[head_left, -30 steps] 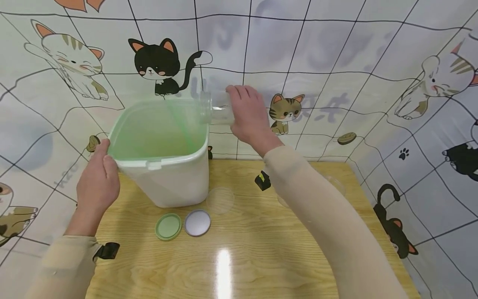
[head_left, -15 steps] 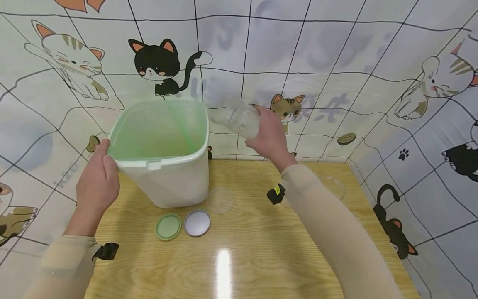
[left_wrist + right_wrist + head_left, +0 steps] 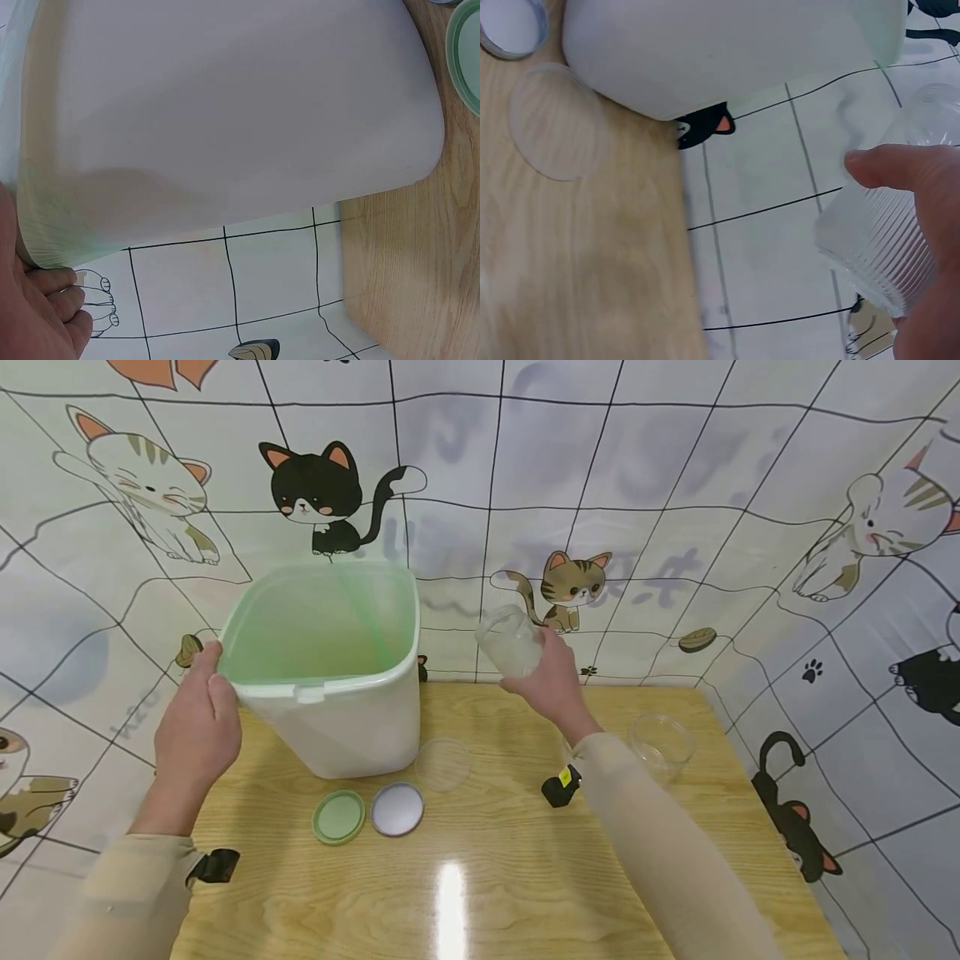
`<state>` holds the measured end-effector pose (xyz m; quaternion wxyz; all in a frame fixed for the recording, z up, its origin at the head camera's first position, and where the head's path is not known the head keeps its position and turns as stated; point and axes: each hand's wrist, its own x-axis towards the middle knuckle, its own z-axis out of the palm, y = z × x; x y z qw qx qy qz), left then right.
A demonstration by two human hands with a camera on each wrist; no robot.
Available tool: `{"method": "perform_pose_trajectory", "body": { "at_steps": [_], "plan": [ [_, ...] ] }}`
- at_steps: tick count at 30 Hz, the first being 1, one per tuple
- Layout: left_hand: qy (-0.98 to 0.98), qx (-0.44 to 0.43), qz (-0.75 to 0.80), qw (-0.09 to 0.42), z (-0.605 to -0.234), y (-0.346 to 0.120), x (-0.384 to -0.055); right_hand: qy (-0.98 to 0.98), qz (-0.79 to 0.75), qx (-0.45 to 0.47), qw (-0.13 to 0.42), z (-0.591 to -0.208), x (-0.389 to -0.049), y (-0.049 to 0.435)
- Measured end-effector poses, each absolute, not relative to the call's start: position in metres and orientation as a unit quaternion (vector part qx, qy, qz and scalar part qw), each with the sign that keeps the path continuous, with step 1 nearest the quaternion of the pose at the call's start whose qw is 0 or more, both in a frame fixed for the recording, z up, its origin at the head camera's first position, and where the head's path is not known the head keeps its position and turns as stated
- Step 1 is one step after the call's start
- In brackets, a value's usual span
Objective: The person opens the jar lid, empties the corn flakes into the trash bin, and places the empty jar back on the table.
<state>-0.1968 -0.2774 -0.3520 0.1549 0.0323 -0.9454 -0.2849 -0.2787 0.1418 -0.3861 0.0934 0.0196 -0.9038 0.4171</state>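
A white bin (image 3: 352,727) with a green liner stands at the back left of the wooden table (image 3: 487,877). My left hand (image 3: 197,718) grips its left rim, fingers curled at the rim's edge (image 3: 60,300). My right hand (image 3: 551,681) holds a clear ribbed glass jar (image 3: 510,643) in the air to the right of the bin, its mouth tilted up and to the left. In the right wrist view the thumb (image 3: 892,166) presses on the jar (image 3: 877,244). The bin's white wall (image 3: 225,120) fills the left wrist view.
In front of the bin lie a green lid (image 3: 338,815), a silver lid (image 3: 397,807) and a clear lid (image 3: 442,762). Another clear jar (image 3: 662,745) stands at the right of the table. Cat-patterned walls (image 3: 675,485) close in the back and sides.
My right hand has drawn the jar away from over the bin's rim, moving right and down, and turned it from lying sideways toward upright. The left hand has stayed on the rim.
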Motion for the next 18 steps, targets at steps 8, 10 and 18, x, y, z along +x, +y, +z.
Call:
{"method": "perform_pose_trajectory", "body": {
  "at_steps": [8, 10, 18],
  "plan": [
    [-0.944, 0.03, -0.288, 0.161, -0.352, -0.277, -0.197, -0.89, 0.45, 0.007, 0.078, -0.425, -0.267, 0.141],
    [-0.944, 0.03, -0.287, 0.162, -0.352, -0.277, -0.197, -0.89, 0.449, 0.002, 0.075, -0.436, -0.264, 0.14],
    [-0.943, 0.031, -0.29, 0.161, -0.352, -0.276, -0.196, -0.897, 0.437, -0.012, 0.068, -0.475, -0.253, 0.136]
  ]
}}
